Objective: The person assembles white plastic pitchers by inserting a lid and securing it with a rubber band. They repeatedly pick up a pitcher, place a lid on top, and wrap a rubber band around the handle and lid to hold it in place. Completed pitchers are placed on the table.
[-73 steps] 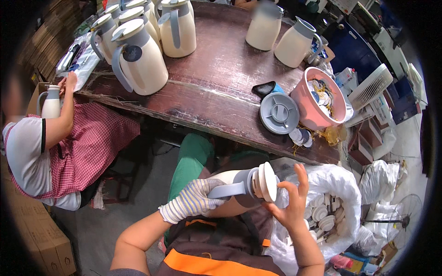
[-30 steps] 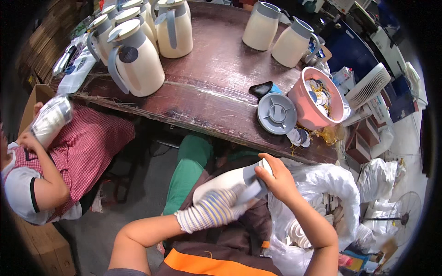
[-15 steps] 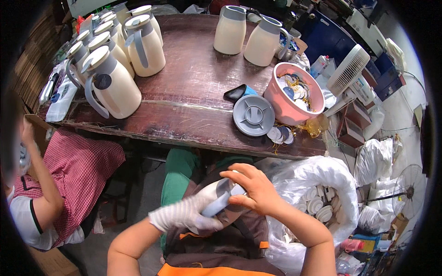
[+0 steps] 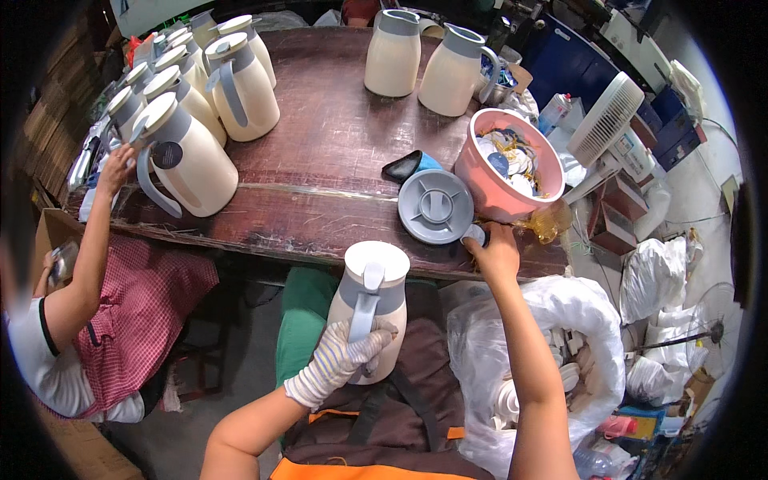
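Down at the lap, the gloved left hand (image 4: 340,364) wraps its grip shut round the grey handle of a cream thermos jug (image 4: 370,308), which stands upright on the lap just below the table (image 4: 320,160) edge. Right hand (image 4: 494,250) stretches forward, arm near straight, fingers curled on a small grey piece at the table's rim, touching the round grey lid (image 4: 436,206). Just beyond sits a pink tub (image 4: 488,188) of small parts. More cream jugs (image 4: 188,156) crowd the dark wooden table's left side. Another person in a red checked apron (image 4: 132,316) sits to the left; a white bag (image 4: 560,352) of parts lies right.
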Demonstrator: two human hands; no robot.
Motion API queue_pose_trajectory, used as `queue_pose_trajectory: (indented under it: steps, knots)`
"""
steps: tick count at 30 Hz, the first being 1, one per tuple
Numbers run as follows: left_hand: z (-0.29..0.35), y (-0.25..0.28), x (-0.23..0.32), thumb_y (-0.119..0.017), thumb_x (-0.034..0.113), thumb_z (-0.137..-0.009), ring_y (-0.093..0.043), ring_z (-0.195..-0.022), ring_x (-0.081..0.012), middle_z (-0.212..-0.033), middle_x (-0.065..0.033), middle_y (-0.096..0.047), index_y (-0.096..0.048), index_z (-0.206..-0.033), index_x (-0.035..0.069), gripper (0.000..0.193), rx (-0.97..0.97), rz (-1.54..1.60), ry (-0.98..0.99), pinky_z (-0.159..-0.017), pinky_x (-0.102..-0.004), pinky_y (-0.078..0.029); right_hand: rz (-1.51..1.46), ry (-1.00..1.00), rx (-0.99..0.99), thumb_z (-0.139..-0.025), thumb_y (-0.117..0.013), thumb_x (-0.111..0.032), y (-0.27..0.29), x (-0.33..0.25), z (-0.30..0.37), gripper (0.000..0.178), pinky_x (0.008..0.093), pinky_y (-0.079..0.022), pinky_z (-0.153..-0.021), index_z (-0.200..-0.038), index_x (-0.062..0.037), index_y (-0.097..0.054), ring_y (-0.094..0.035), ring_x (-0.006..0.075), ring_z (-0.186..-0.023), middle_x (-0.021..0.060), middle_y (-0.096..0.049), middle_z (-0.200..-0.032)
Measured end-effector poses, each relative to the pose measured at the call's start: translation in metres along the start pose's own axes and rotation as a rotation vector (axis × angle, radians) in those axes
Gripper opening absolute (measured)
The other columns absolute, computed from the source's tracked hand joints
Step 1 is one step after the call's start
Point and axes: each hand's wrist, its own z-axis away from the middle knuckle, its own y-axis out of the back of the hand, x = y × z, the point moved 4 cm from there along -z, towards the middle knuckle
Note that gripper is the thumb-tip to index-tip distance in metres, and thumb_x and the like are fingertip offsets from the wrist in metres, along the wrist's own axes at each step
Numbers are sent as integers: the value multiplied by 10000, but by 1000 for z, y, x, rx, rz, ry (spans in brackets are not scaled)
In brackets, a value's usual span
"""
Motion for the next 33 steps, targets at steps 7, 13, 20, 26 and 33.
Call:
queue_pose_trajectory:
  steps: [7,13,20,26,33]
  knots:
    - [-16,6,2,-663,203,-898,-520,-482,-87,-588,-14,-572,-656,-1011,14,221,69,110,-41,-446,-229,-400,-605,-173,0,-825,-685,-206,-11,49,-19,223,330,-466,-621,-920,-5,-676,-575,196,-627,100,-659,-757]
    - [-19,17,-11,-482,575,-933,-622,-589,-142,-747,-115,-675,-580,-1110,-36,644,53,238,-58,-572,-249,-526,-1090,-502,-37,-906,-619,-194,14,41,-11,212,198,-381,-510,-1010,-10,-629,-551,75,-600,15,-620,-781]
    - [-12,38,-8,-567,398,-947,-664,-787,-158,-921,-80,-683,-616,-1097,0,428,128,113,-207,-735,-288,-541,-1125,-98,-583,-916,-608,-116,40,-89,99,149,239,-478,-621,-1005,3,-620,-625,114,-714,34,-650,-840]
    - [-10,47,-4,-587,301,-956,-616,-936,-98,-1036,-30,-674,-602,-1228,24,388,-63,38,-110,-832,-237,-489,-692,507,-335,-840,-667,-12,45,-148,126,155,285,-519,-688,-988,-42,-632,-667,209,-785,104,-643,-893]
    - [-16,49,-10,-588,115,-928,-573,-1078,-125,-1209,-45,-608,-493,-1347,21,440,-123,31,-147,-942,-260,-452,-964,149,-307,-885,-622,-12,17,-158,141,104,245,-510,-686,-989,-2,-626,-653,140,-814,74,-644,-910]
